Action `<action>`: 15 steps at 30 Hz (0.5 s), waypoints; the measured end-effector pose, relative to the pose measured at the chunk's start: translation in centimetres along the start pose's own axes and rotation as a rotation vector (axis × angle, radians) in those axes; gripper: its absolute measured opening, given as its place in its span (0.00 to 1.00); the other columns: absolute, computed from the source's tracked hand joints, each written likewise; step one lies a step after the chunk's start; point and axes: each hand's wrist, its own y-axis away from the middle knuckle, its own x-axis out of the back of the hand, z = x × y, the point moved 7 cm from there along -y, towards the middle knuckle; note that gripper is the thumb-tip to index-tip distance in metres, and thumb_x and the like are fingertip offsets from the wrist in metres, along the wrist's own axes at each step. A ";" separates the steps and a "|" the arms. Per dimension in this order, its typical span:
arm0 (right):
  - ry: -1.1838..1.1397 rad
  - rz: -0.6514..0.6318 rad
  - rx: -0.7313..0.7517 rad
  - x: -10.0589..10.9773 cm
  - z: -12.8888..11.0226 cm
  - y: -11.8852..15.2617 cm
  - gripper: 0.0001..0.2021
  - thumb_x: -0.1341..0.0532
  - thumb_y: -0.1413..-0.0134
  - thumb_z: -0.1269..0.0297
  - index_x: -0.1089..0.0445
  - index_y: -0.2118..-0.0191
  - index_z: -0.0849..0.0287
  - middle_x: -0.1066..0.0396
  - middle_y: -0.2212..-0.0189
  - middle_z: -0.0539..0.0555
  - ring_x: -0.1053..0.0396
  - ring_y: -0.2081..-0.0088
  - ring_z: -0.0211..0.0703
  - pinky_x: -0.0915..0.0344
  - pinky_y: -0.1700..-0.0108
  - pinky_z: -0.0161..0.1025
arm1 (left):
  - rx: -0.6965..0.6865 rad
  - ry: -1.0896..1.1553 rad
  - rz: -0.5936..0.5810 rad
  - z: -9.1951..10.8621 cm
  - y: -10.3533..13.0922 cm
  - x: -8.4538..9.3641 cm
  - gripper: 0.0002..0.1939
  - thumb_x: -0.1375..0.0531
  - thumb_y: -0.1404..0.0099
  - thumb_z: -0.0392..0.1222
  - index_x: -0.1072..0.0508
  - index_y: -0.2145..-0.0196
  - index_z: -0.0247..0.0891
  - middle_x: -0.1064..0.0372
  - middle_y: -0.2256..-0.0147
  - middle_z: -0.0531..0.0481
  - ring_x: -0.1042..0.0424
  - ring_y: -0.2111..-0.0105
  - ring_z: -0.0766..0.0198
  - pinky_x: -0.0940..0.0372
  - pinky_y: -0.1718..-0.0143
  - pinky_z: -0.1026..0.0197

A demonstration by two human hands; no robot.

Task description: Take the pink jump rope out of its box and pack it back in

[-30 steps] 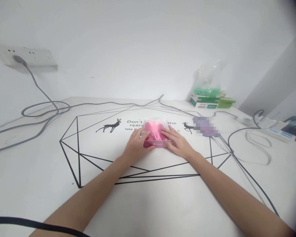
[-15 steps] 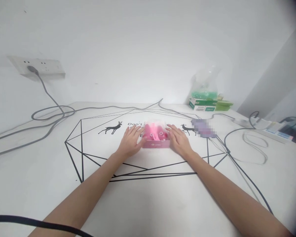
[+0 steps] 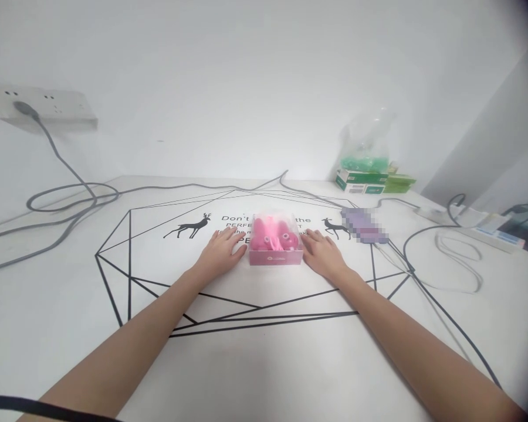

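Note:
A small box (image 3: pixel 276 257) with a pink lower band and a clear top stands upright on the white table. Through the clear part I see pink, rounded items (image 3: pixel 275 233) with eye-like rings; their exact kind is unclear. My left hand (image 3: pixel 222 251) lies flat on the table left of the box, fingers stretched out and a small gap from it. On the other side, my right hand (image 3: pixel 323 252) rests palm down with its fingers out, close by the box's right edge. Neither hand holds anything.
A purple, partly pixelated flat object (image 3: pixel 364 225) lies right of my right hand, with cables beside it. Green-and-white boxes (image 3: pixel 361 181) under a clear bag (image 3: pixel 365 146) stand at the back right. A grey cable (image 3: pixel 158 189) runs along the back to a wall socket (image 3: pixel 48 108).
My left hand has moved left, off the box's side, leaving a gap. The right hand stays beside the box. The view has shifted slightly.

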 end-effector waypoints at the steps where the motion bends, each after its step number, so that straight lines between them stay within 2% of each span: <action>1: 0.005 -0.007 -0.003 -0.1 0.0 0.0 0.21 0.53 0.34 0.59 0.35 0.41 0.56 0.42 0.36 0.58 0.47 0.35 0.56 0.48 0.37 0.56 | -0.007 0.003 -0.014 0.1 0.0 -0.1 0.23 0.52 0.29 0.51 0.32 0.43 0.41 0.39 0.39 0.40 0.43 0.37 0.49 0.51 0.37 0.38; 7: -0.020 -0.038 -0.005 -0.2 0.0 0.0 0.22 0.55 0.33 0.59 0.37 0.39 0.55 0.45 0.34 0.57 0.49 0.34 0.56 0.51 0.36 0.57 | -0.013 0.012 -0.066 0.2 0.1 -0.4 0.24 0.54 0.28 0.51 0.32 0.43 0.41 0.39 0.39 0.42 0.42 0.38 0.50 0.51 0.37 0.39; 15: -0.026 -0.044 0.007 0.2 -0.4 0.1 0.22 0.55 0.33 0.60 0.38 0.38 0.52 0.44 0.35 0.57 0.48 0.34 0.56 0.50 0.37 0.57 | 0.020 0.009 -0.141 0.0 0.1 -0.8 0.26 0.56 0.28 0.53 0.34 0.40 0.41 0.42 0.37 0.43 0.45 0.36 0.51 0.52 0.36 0.42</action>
